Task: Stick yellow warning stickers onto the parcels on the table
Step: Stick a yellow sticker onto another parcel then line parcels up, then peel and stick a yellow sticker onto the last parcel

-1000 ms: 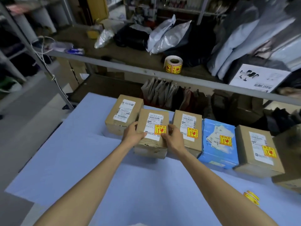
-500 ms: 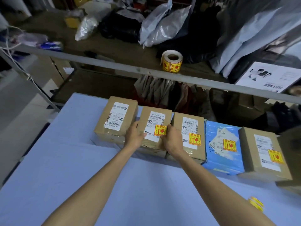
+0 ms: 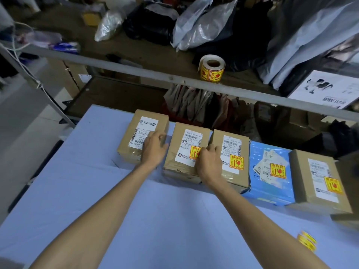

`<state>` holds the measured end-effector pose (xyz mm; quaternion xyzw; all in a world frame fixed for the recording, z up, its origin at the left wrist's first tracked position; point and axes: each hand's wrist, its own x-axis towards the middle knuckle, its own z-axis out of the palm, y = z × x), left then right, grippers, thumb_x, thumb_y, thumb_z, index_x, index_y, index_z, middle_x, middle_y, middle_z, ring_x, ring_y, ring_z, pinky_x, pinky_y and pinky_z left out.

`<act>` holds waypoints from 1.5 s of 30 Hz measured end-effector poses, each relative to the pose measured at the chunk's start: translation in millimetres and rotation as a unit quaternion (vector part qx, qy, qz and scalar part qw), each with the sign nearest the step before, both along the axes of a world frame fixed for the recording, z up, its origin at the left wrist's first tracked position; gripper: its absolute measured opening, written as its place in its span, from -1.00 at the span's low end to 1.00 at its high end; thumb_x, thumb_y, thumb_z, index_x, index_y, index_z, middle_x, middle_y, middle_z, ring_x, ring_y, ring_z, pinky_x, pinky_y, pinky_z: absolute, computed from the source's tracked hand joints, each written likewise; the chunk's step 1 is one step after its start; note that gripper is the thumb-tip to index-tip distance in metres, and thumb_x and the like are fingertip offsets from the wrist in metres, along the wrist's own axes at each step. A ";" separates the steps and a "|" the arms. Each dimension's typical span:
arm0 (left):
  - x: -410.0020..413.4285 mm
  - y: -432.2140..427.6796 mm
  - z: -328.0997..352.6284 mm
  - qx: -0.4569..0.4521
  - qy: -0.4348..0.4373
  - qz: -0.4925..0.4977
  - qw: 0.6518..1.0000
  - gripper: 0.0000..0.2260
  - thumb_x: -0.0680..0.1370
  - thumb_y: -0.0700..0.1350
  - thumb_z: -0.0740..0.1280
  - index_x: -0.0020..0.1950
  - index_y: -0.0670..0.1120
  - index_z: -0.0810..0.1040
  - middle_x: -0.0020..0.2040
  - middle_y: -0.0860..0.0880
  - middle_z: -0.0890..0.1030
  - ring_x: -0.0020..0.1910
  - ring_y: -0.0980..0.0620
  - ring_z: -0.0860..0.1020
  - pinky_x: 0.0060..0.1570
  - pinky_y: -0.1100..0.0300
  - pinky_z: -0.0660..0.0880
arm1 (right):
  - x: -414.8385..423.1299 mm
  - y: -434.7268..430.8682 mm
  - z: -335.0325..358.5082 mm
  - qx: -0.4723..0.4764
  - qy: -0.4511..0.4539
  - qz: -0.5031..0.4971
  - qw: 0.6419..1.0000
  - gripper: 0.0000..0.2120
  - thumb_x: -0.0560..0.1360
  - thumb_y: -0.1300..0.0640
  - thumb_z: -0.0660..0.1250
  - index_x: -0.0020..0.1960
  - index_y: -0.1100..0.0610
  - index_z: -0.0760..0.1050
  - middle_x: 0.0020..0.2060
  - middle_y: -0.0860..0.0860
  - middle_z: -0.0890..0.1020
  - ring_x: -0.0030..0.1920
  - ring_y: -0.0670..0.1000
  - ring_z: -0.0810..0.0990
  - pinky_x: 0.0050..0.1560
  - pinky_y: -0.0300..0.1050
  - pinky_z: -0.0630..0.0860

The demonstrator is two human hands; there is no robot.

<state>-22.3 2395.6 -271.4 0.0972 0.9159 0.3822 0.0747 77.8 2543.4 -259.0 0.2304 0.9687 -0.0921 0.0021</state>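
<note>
Several parcels stand in a row on the blue table [image 3: 77, 191]. The leftmost brown parcel [image 3: 134, 138] carries only a white label; my left hand [image 3: 154, 148] lies on its right side with loosely bent fingers. The second brown parcel [image 3: 184, 150] has a yellow warning sticker [image 3: 194, 152], and my right hand [image 3: 208, 162] rests on it, fingers curled over the sticker's edge. The third brown parcel [image 3: 231, 156], the blue parcel [image 3: 270, 171] and the right brown parcel [image 3: 316, 177] each bear a yellow sticker. The sticker roll [image 3: 211, 68] sits on the shelf behind.
A grey metal shelf rail [image 3: 136, 71] crosses behind the table, with plastic mailer bags [image 3: 196, 26] and a white box [image 3: 328, 90] on the shelf. Loose yellow stickers [image 3: 307, 240] lie at the table's right front. Another brown box [image 3: 347, 191] stands at the far right edge.
My left hand left the second parcel and moved left onto the unstickered leftmost parcel. My right hand stays on the second parcel. The camera view shifted slightly.
</note>
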 end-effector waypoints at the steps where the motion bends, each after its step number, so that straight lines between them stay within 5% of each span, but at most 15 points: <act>1: -7.6 -4.6 3.8 -0.015 0.022 0.019 0.999 -0.66 0.49 -0.21 0.39 0.26 -0.12 0.48 0.24 -0.12 0.48 0.23 -0.12 0.46 0.20 0.00 0.44 | -1.6 0.2 0.2 -0.002 0.011 0.019 1.000 -0.77 0.46 0.35 0.29 0.12 0.24 0.51 0.13 0.15 0.51 0.16 0.16 0.38 0.09 -0.03 0.41; 4: -32.1 -25.1 7.2 -0.079 0.040 0.081 0.993 -0.51 0.48 -0.16 0.41 0.37 -0.11 0.36 0.35 -0.19 0.35 0.33 -0.20 0.30 0.27 -0.07 0.34 | -11.2 -9.6 1.9 -0.105 0.055 0.080 0.990 -0.67 0.49 0.29 0.29 0.26 0.23 0.48 0.21 0.10 0.49 0.24 0.13 0.40 0.20 -0.05 0.42; 9: -62.3 -61.8 -12.9 -0.101 -0.123 0.088 0.983 -0.21 0.46 0.05 0.44 0.51 -0.18 0.07 0.44 -0.23 0.26 0.42 -0.25 0.26 0.33 -0.13 0.27 | -44.8 -51.2 9.3 -0.273 0.046 0.129 0.952 -0.66 0.48 0.29 0.30 0.25 0.26 0.47 0.16 0.15 0.53 0.12 0.16 0.53 0.10 -0.09 0.47; 16: -72.4 -76.3 -26.0 -0.089 -0.141 0.092 0.982 -0.26 0.34 0.16 0.51 0.36 -0.12 0.28 0.30 -0.16 0.38 0.31 -0.20 0.36 0.19 -0.02 0.37 | -79.4 -105.2 6.7 -0.288 -0.016 0.104 0.952 -0.37 0.48 0.36 0.21 0.45 0.41 -0.01 0.37 0.33 0.24 0.36 0.31 0.25 0.34 0.03 0.25; 21: -59.7 -98.7 -19.1 -0.087 -0.195 0.102 0.972 -0.25 0.32 0.09 0.55 0.37 -0.11 0.28 0.30 -0.12 0.38 0.34 -0.17 0.30 0.26 -0.02 0.36 | -79.2 -111.9 5.0 -0.314 -0.065 0.045 0.946 -0.36 0.49 0.27 0.31 0.42 0.38 0.03 0.23 0.32 0.45 0.27 0.32 0.41 0.25 0.10 0.42; 27: 14.9 -140.5 -14.8 0.041 -0.216 0.156 0.963 -0.59 0.53 -0.08 0.37 0.28 -0.18 0.30 0.23 -0.14 0.53 0.15 -0.10 0.54 -0.04 0.17 0.41 | -30.5 -128.3 7.1 -0.313 -0.090 0.066 0.943 -0.48 0.43 0.13 0.46 0.26 0.33 0.35 0.22 0.27 0.41 0.32 0.23 0.30 0.29 -0.01 0.32; 30: 59.7 -155.4 -16.4 0.111 -0.238 0.166 0.950 -0.50 0.51 -0.14 0.40 0.38 -0.12 0.27 0.29 -0.14 0.51 0.15 -0.09 0.55 -0.01 0.14 0.46 | 6.2 -139.0 -1.1 -0.353 -0.075 0.054 0.931 -0.33 0.37 0.14 0.51 0.30 0.31 0.22 0.27 0.29 0.34 0.33 0.26 0.27 0.33 0.05 0.32; 34: 111.4 -167.2 -16.8 0.121 -0.271 0.149 0.943 -0.44 0.52 -0.14 0.40 0.47 -0.01 0.26 0.25 -0.12 0.55 0.15 -0.13 0.58 0.11 0.00 0.53 | 55.8 -141.1 -11.7 -0.391 -0.058 0.053 0.917 -0.43 0.36 0.23 0.50 0.10 0.20 0.13 0.23 0.24 0.44 0.25 0.23 0.44 0.16 0.06 0.44; 40: 175.8 -155.5 -12.9 0.137 -0.300 0.151 0.932 -0.40 0.49 -0.14 0.43 0.45 0.06 0.24 0.15 -0.13 0.60 0.06 -0.13 0.62 0.05 -0.08 0.56 | 112.9 -117.5 -17.6 -0.420 -0.075 0.070 0.902 -0.24 0.32 0.22 0.49 0.42 0.16 0.20 0.16 0.15 0.41 0.26 0.12 0.34 0.21 0.01 0.42; 45: 218.5 -101.2 -7.6 0.145 -0.292 0.126 0.937 -0.41 0.48 -0.11 0.44 0.43 0.08 0.27 0.08 -0.07 0.57 0.05 -0.11 0.60 0.01 -0.03 0.57 | 162.1 -72.8 -16.1 -0.480 -0.034 -0.002 0.877 -0.26 0.39 0.26 0.40 0.47 0.05 0.14 0.21 0.07 0.52 0.19 0.09 0.52 0.15 0.02 0.51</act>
